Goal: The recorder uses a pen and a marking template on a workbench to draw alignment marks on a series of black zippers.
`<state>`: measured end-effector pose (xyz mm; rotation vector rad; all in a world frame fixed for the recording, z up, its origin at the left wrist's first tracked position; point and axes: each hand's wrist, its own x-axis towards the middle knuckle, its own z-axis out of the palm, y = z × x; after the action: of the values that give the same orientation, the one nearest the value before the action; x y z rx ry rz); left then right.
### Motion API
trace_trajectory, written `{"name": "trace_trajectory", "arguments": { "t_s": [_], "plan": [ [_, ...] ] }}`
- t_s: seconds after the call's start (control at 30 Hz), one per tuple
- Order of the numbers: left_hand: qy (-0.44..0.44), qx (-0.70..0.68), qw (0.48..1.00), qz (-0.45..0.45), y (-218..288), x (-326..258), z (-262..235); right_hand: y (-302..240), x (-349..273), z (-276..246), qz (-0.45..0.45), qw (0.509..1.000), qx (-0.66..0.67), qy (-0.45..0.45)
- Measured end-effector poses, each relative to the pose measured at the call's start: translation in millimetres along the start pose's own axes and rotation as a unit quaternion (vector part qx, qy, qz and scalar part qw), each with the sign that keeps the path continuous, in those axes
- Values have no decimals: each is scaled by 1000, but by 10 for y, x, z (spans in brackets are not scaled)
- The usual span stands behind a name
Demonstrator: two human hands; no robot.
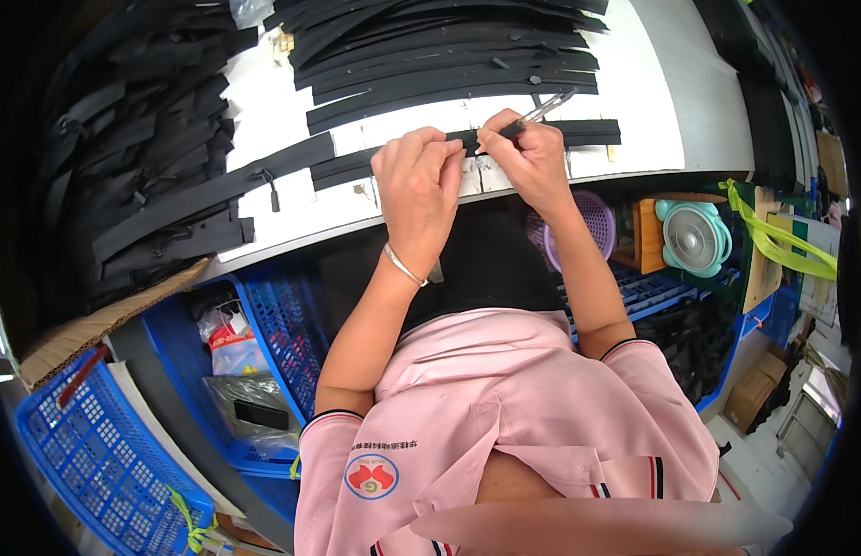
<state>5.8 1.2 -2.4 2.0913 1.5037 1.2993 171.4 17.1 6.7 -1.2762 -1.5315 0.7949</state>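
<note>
So, one heap of black tapes [162, 153], too tangled to count; one black strip [591, 133] on white table [645, 120] near front edge, under both hands, long axis left-right, right end farther away; one left hand [416, 176], palm down, fingers bent, tips close together, can't tell if pinching; one right hand [532, 157] closed round one pen [548, 106], butt up-right

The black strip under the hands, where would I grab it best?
Probably by its right end, coming from the right. That end of the black strip lies flat and uncovered, sticking out past the right hand, which holds a pen. Pinch it by its two long edges, since both show there.
</note>
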Motion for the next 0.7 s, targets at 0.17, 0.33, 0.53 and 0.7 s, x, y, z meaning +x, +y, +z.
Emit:
{"name": "trace_trajectory", "arguments": {
  "t_s": [0.17,0.33,0.53,0.7],
  "plan": [
    [-4,-4,1000,9,29,16,-6,23,-16,-17,4,1000,-26,-13],
    [-19,1,1000,-2,12,5,-24,1,-15,-58,20,998,-13,-52],
    [-28,15,999,-5,7,4,-32,-153,-22,-540,12,988,138,74],
    [-35,21,999,-8,28,3,-32,219,33,-933,51,992,27,110]
  ]
}}
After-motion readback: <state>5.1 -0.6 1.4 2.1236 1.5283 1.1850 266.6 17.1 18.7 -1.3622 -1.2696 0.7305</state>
